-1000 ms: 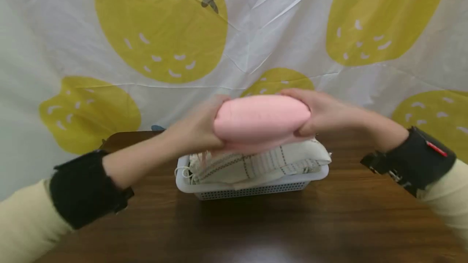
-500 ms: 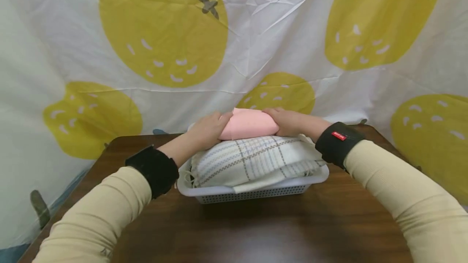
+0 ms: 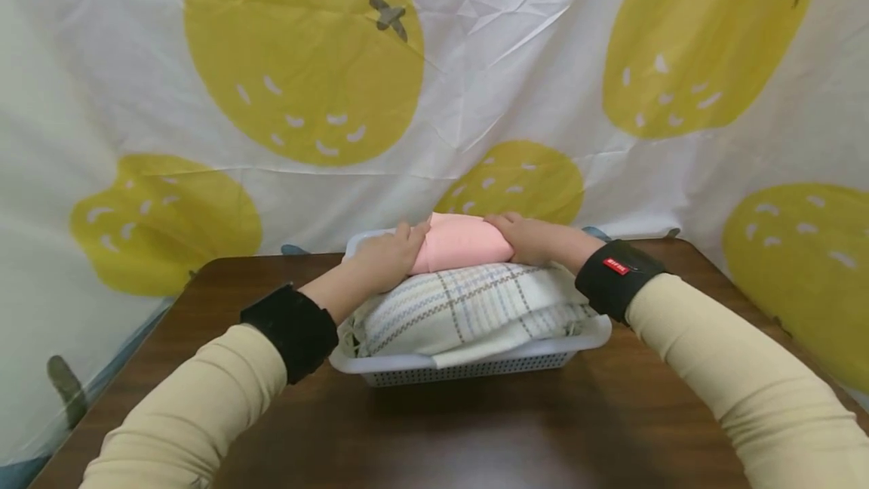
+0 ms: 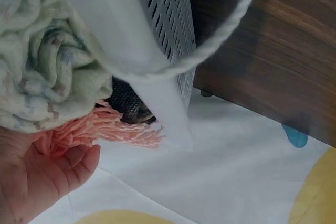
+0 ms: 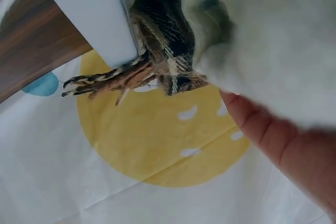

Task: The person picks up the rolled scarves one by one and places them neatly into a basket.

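A folded pink scarf (image 3: 465, 241) lies on the back part of a white plaid cloth (image 3: 468, 304) in a white plastic basket (image 3: 407, 364). My left hand (image 3: 390, 253) grips the scarf's left end. Its curled fingers show beside the pink fringe (image 4: 94, 129) in the left wrist view. At the other end my right hand (image 3: 532, 238) holds the scarf, fingers over the top. In the right wrist view this hand (image 5: 294, 150) is partly hidden by white cloth, and a dark plaid fringed cloth (image 5: 168, 40) sticks out past the basket rim.
The basket stands on a dark wooden table (image 3: 475, 436), near its back edge. Behind it hangs a white curtain (image 3: 489, 59) with large yellow fruit prints. A white cord (image 4: 226, 32) loops out over the basket's side.
Both hands have brought the pink scarf down from in front of the basket onto the plaid cloth at the back. Over the last half second they have hardly moved.
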A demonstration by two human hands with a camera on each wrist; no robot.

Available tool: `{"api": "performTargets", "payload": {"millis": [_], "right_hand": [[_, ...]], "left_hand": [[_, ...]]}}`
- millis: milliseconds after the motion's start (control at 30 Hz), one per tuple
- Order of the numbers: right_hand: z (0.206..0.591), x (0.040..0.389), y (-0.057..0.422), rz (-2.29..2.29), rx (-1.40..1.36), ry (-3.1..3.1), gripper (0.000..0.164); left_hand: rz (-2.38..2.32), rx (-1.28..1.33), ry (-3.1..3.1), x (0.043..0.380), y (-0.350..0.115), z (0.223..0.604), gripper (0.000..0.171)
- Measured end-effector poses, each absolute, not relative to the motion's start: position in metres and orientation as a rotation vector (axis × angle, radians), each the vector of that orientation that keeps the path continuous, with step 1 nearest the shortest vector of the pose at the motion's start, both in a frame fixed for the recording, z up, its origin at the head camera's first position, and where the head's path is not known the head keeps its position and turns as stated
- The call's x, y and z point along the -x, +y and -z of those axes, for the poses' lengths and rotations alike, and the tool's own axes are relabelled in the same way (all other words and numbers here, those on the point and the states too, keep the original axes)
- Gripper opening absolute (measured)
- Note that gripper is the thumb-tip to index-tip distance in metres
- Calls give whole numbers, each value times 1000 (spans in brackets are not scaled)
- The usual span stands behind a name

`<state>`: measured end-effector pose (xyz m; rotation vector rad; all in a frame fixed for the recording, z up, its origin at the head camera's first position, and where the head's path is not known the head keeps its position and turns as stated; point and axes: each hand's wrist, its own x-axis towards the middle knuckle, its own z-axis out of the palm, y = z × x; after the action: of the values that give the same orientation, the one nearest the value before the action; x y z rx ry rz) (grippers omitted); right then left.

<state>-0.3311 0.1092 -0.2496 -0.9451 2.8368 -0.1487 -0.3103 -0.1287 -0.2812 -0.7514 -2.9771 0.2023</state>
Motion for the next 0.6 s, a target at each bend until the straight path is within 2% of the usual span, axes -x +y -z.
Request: {"api": "performTargets", "payload": {"millis": [367, 500, 600], "right_hand": [[242, 329, 113, 249, 937, 2793, 68], [243, 332, 116, 372, 1022, 2759, 74], [234, 334, 124, 522, 1046, 2670, 80]], "left_hand": [[-225, 806, -2848, 302, -128, 278, 46], [28, 859, -3013, 305, -138, 271, 57], [367, 1031, -2984, 307, -154, 262, 71]]}}
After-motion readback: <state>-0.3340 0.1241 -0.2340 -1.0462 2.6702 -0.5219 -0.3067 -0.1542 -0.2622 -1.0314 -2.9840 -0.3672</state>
